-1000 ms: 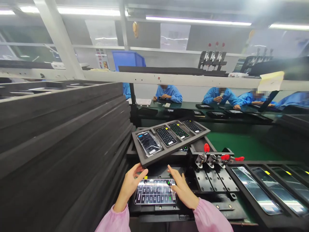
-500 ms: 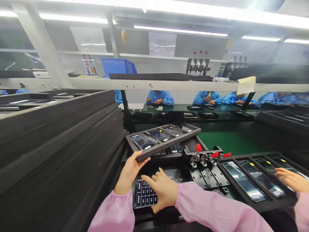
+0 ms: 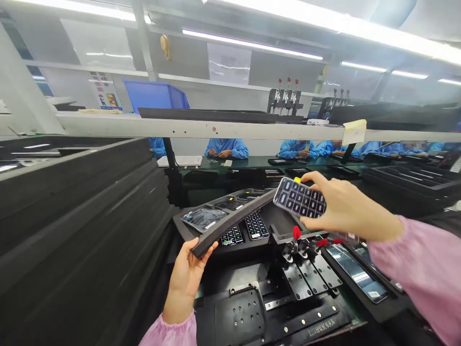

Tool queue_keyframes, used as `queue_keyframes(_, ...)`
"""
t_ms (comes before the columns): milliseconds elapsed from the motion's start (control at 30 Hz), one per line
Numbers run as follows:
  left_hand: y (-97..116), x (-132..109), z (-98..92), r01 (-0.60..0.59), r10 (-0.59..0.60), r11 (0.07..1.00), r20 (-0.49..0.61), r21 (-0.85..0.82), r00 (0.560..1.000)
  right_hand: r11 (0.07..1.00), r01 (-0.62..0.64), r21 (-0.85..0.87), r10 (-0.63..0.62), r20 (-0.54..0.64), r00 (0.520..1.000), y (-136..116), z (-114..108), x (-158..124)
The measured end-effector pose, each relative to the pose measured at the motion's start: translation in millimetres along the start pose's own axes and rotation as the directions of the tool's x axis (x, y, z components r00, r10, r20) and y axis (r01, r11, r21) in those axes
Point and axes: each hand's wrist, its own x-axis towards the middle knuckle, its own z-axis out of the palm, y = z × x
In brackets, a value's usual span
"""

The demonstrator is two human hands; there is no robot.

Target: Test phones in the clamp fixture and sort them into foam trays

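While pinching the phone point(image 3: 299, 198) edge to edge with closed right-hand fingers point(image 3: 312, 179) just above the clamps point(image 3: 297, 245), and clasping the flexing foam tray point(image 3: 234, 216) rim with closed left-hand fingers point(image 3: 189, 245), keeping both grips firm and the screen untouched.

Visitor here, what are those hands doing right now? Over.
Left hand gripping edge of foam tray. Right hand holding grid-screen phone up. Red-handled toggle clamps below it.

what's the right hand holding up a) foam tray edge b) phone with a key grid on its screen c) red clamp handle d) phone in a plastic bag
B: the right hand grips the phone by its edges, up in the air, its screen showing a grid of keys.
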Motion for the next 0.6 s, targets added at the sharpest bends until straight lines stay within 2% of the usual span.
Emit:
queue_keyframes(33, -1.4, 0.4, 1.1, 0.005, -0.005, 1.0, -0.009, -0.019, 1.0, 0.996, -0.083, -0.032, 0.085, 0.042, 0.996, 21.8, 7.3, 13.6)
queue_keyframes(100, -5.0, 1.7, 2.3, 0.018, -0.02, 0.998, -0.025, -0.058, 0.999, 0.981, -0.174, -0.089, 0.188, 0.187, 0.964, 60.3, 32.2, 38.6)
queue_keyframes(200, -10.4, 4.4, 1.4, 0.045, -0.049, 0.994, -0.04, -0.095, 0.998, 0.946, -0.301, -0.121, 0.325, 0.386, 0.863, 92.6, 84.5, 68.6)
queue_keyframes(300, -13.9, 7.8, -2.4, 0.087, -0.094, 0.991, -0.071, -0.098, 0.993, 0.934, -0.342, -0.109, 0.352, 0.463, 0.814, 95.7, 139.5, 91.3)
queue_keyframes(400, -14.8, 12.3, -8.8, 0.129, -0.138, 0.988, -0.107, -0.083, 0.985, 0.907, -0.409, -0.1, 0.403, 0.483, 0.777, 88.0, 185.0, 108.1)
queue_keyframes(500, -13.9, 18.9, -17.9, 0.172, -0.179, 0.983, -0.145, -0.056, 0.973, 0.871, -0.484, -0.077, 0.464, 0.448, 0.764, 80.9, 214.9, 115.1)
queue_keyframes(600, -13.0, 25.6, -28.1, 0.193, -0.19, 0.981, -0.163, 0.006, 0.968, 0.861, -0.508, -0.003, 0.468, 0.391, 0.792, 73.0, 229.6, 110.9)
